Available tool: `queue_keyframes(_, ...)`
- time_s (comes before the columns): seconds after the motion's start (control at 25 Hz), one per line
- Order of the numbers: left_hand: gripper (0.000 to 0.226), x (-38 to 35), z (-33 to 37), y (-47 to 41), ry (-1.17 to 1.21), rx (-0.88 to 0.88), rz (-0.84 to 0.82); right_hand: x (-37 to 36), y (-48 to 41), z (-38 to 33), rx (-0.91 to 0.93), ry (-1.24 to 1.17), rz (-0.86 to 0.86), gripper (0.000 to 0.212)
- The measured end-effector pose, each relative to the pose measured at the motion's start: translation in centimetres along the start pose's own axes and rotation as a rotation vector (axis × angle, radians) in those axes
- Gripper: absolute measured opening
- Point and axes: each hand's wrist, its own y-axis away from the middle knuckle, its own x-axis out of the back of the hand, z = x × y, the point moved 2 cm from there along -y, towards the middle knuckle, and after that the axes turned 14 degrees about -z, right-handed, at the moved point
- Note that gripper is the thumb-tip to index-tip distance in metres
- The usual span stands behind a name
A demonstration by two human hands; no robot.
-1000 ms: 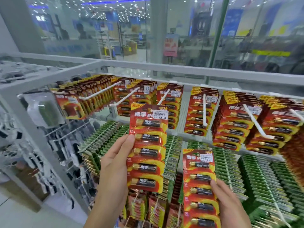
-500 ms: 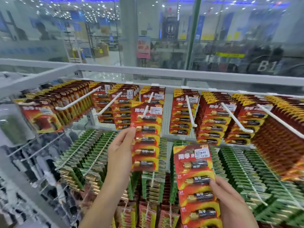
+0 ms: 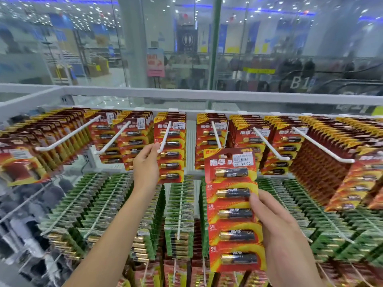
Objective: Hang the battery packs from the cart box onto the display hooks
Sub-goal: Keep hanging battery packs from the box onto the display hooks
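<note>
Before the display rack: a person stood with both arms raised to its top row of white hooks, seen from the head camera.
Landmark: the middle hook (image 3: 164, 136), a white peg slanting toward the camera, with a red battery pack (image 3: 171, 151) hung on it against others behind.
Left hand: the left hand (image 3: 146, 162) was up at the tip of the middle hook, fingertips touching or nearly touching the tip; whether it pinched the peg or the hung pack's edge I cannot tell.
Right hand: the right hand (image 3: 275, 219) grasped a second red pack (image 3: 233, 208) to the right of and below the middle hook, thumb on the card's front near its right edge, fingers hidden behind.
Held pack: upright, five batteries stacked one above another, price sticker at top right; its top reached the tip of the next hook (image 3: 216, 134) to the right of the middle hook, and whether it was on the peg I cannot tell.
Below the middle hook: rows of green packs (image 3: 180, 206) on thinner pegs.
Left and right of the middle hook: more red packs on white pegs.
Behind the middle hook: a white rack bar (image 3: 186, 96) and glass.
</note>
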Motion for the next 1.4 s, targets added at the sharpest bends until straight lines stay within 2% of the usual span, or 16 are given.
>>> queue_keyframes(0.04, 0.019, 0.0, -0.1, 0.0, 0.008, 0.004, -0.002, 0.0, -0.1, 0.2, 0.004, 0.002, 0.002, 0.049)
queue_keyframes(0.16, 0.020, 0.3, -0.3, 0.0, 0.008, -0.010, -0.031, -0.4, 0.0, 0.2, 0.006, 0.013, -0.030, 0.026)
queue_keyframes(0.32, 0.021, 0.7, -0.4, -0.1, -0.005, -0.014, -0.050, -0.6, -0.3, 0.6, 0.010, 0.002, -0.006, 0.029)
queue_keyframes(0.4, 0.020, 0.8, -0.3, -0.1, -0.015, -0.011, -0.041, -0.9, -1.4, 0.8, 0.017, 0.043, -0.015, 0.020)
queue_keyframes(0.64, 0.022, 0.7, -0.1, 0.2, -0.071, -0.025, 0.028, -1.3, -9.2, 1.1, 0.093, 0.203, 0.020, 0.026)
queue_keyframes(0.8, 0.022, 0.6, 0.3, 0.1, -0.064, -0.033, 0.079, -0.6, -14.8, 1.3, 0.135, 0.296, 0.113, 0.027)
queue_keyframes(0.96, 0.021, 0.7, 0.5, -0.1, -0.070, -0.050, 0.112, 0.0, -18.1, 1.7, 0.154, 0.320, 0.148, 0.029)
queue_keyframes(1.12, 0.018, 1.6, -0.3, -0.3, -0.085, -0.071, 0.118, 0.5, -18.2, 2.2, 0.166, 0.372, 0.191, 0.026)
queue_keyframes(1.16, 0.018, 1.8, -0.4, 0.2, -0.085, -0.090, 0.099, 0.8, -17.9, 2.5, 0.173, 0.393, 0.204, 0.022)
queue_keyframes(1.24, 0.021, 2.3, -0.9, 1.5, -0.101, -0.100, 0.062, 1.3, -16.6, 2.9, 0.200, 0.449, 0.227, 0.028)
queue_keyframes(1.4, 0.024, 2.7, -2.2, 6.3, -0.082, -0.050, -0.011, 2.0, -11.8, 3.6, 0.216, 0.511, 0.245, 0.025)
